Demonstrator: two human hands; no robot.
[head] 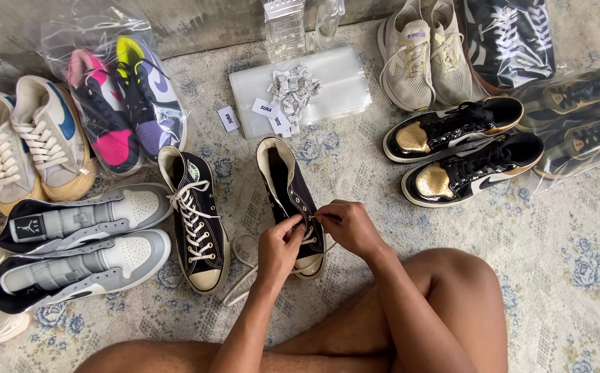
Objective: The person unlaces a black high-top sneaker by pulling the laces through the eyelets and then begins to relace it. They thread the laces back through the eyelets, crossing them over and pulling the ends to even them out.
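A black high-top canvas shoe (282, 181) with a cream toe cap lies on the carpet in front of me, mostly unlaced. My left hand (279, 249) and my right hand (347, 225) meet over its lower eyelets, both pinching the white lace (239, 278), which trails off to the left on the carpet. The matching black high-top (196, 221) lies to the left, fully laced.
Grey and black sneakers (82, 245) and bagged colourful pairs (117, 97) lie left. Black and gold sneakers (462, 148), beige runners (424, 52) and bagged pairs sit right. A stack of clear bags with tags (300, 90) lies ahead. My bare knee (452, 290) is at lower right.
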